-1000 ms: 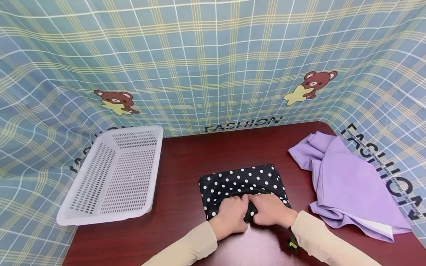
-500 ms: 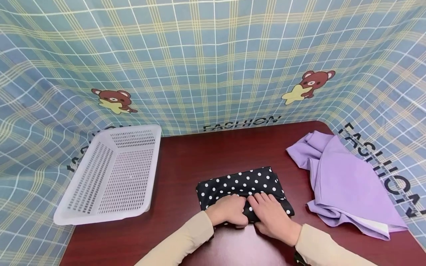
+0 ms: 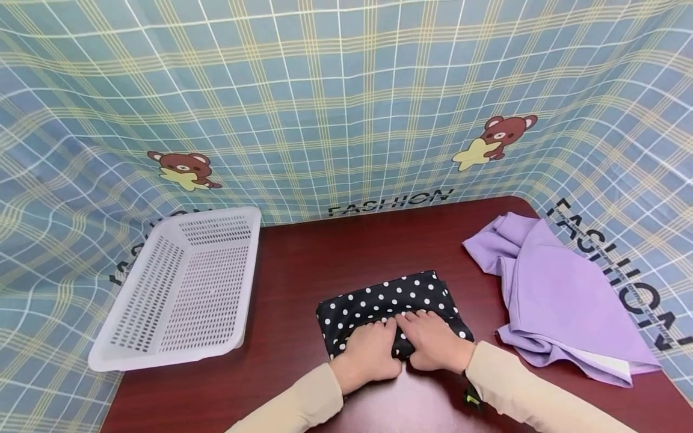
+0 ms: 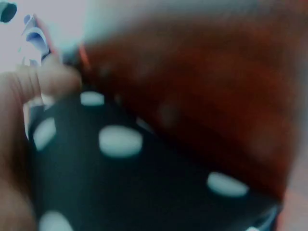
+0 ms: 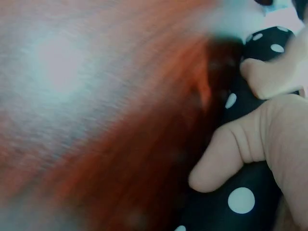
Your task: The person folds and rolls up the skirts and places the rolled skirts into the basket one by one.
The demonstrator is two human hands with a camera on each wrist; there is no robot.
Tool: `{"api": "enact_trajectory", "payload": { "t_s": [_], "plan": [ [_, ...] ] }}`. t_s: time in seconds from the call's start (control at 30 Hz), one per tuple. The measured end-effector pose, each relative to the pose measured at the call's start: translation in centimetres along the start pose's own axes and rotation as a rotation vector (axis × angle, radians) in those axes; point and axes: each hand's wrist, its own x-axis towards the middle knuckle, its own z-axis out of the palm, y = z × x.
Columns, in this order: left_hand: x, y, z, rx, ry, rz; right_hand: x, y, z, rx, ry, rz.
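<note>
A black cloth with white polka dots lies folded on the table in front of me, its near edge bunched into a thick fold. My left hand grips this near edge, fingers bent over the top and thumb at the front. Close beside it, my right hand holds the same fold with its fingers on top. In the right wrist view, the right thumb lies along the front of the dotted cloth. The left wrist view is blurred; dotted cloth fills its lower part, with a thumb at the left.
A white perforated plastic basket stands at the left of the dark red table. To the right lies a crumpled lilac cloth. A blue checked curtain with bear prints hangs around the back and sides.
The right hand's fingers went from curled to laid over the fold, and it shifted slightly. The cloth's left far corner has come nearer, leaving the cloth a little more tilted.
</note>
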Motion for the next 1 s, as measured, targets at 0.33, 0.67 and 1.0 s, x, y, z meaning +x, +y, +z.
{"api": "enact_trajectory", "payload": {
  "t_s": [0.33,0.67,1.0],
  "plan": [
    [-2.0,2.0,1.1,0.436,0.208,-0.026,1.7,-0.2,-1.1,0.169,-0.276,0.081],
    [0.4,0.7,1.0,0.264,0.044,0.031,-0.3,-0.8,0.2,-0.012,0.018,0.057],
    [2.1,-0.6,-1.0,-0.060,-0.221,-0.054,-1.3,-0.3,2.3,-0.237,0.414,-0.046]
  ]
}}
